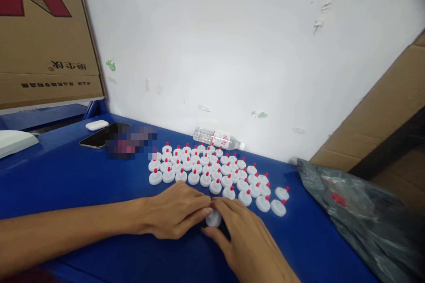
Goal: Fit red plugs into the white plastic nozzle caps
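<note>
A white round cap (pixel 213 218) is between my two hands near the table's front; its top is hidden by my fingers. My left hand (pixel 181 212) reaches in from the left, its fingers closed at the top and left side of the cap. My right hand (pixel 241 234) curves round the cap from the right, thumb in front and fingers behind. Just beyond my hands stand several white caps with red tips (pixel 205 179) in uneven rows. Two more sit at the right end of the group, one of them nearer (pixel 278 208).
A clear bottle (pixel 217 138) lies against the wall behind the caps. On the blue table (pixel 59 177), a phone (pixel 96 138) and a white case (pixel 97 125) lie left. A dark plastic bag (pixel 361 216) covers the right side. Cardboard (pixel 49 40) stands at the left.
</note>
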`<act>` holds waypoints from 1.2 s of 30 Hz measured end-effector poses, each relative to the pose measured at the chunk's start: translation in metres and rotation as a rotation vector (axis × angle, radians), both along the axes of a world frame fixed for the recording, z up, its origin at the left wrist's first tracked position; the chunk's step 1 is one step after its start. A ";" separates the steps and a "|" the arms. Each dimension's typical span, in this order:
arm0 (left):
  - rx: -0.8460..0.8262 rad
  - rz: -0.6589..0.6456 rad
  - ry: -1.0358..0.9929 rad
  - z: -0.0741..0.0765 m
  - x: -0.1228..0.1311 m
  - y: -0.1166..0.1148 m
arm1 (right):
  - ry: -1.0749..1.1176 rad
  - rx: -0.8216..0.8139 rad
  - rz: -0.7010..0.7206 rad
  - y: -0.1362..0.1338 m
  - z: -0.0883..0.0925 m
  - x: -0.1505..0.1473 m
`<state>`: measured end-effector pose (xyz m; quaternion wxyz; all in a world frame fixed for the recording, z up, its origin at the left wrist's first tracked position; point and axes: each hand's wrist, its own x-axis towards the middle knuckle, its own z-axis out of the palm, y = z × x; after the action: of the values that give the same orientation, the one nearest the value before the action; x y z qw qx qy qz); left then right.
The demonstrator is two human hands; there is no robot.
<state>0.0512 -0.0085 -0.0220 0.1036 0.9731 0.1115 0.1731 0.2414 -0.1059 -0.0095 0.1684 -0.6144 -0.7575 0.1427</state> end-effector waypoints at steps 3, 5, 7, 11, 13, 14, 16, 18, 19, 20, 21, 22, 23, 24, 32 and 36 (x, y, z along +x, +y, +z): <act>0.029 0.000 -0.008 -0.002 0.001 0.001 | -0.001 -0.013 -0.018 -0.001 0.001 -0.001; 0.031 0.003 -0.016 -0.003 0.002 0.001 | -0.004 -0.008 -0.021 0.000 0.000 -0.001; 0.018 0.013 -0.023 -0.002 0.003 0.000 | -0.005 -0.004 -0.017 0.000 -0.001 0.000; -0.036 0.056 -0.031 0.000 0.004 -0.002 | -0.020 0.015 -0.020 0.000 -0.004 0.001; -0.068 0.095 -0.032 0.001 0.004 -0.002 | -0.026 0.026 -0.030 0.000 -0.005 0.001; -0.085 0.118 -0.031 0.002 0.004 -0.003 | -0.029 0.033 -0.035 0.000 -0.006 0.001; -0.114 0.164 -0.032 0.003 0.004 -0.003 | -0.035 0.054 -0.041 0.000 -0.008 0.002; -0.134 0.194 -0.036 0.004 0.003 -0.003 | -0.046 0.084 -0.044 0.000 -0.011 0.002; -0.143 0.204 -0.037 0.004 0.003 -0.003 | -0.053 0.097 -0.044 -0.001 -0.012 0.002; -0.150 0.210 -0.037 0.004 0.003 -0.003 | -0.059 0.107 -0.044 -0.001 -0.013 0.002; -0.157 0.215 -0.036 0.004 0.003 -0.003 | -0.063 0.115 -0.043 -0.001 -0.014 0.002; -0.163 0.216 -0.035 0.004 0.003 -0.003 | -0.066 0.120 -0.041 -0.001 -0.014 0.002; -0.165 0.216 -0.035 0.004 0.003 -0.003 | -0.068 0.126 -0.041 0.000 -0.015 0.002; -0.166 0.216 -0.035 0.003 0.003 -0.002 | -0.068 0.130 -0.043 0.000 -0.015 0.003; -0.165 0.202 -0.038 0.003 0.003 -0.001 | -0.092 0.087 -0.051 0.000 -0.011 0.003; -0.155 0.195 -0.028 0.002 0.003 -0.001 | -0.092 0.068 -0.048 -0.001 -0.009 0.000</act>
<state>0.0543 -0.0094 -0.0196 0.1625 0.9441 0.2173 0.1870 0.2416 -0.1069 -0.0181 0.1576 -0.6322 -0.7539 0.0845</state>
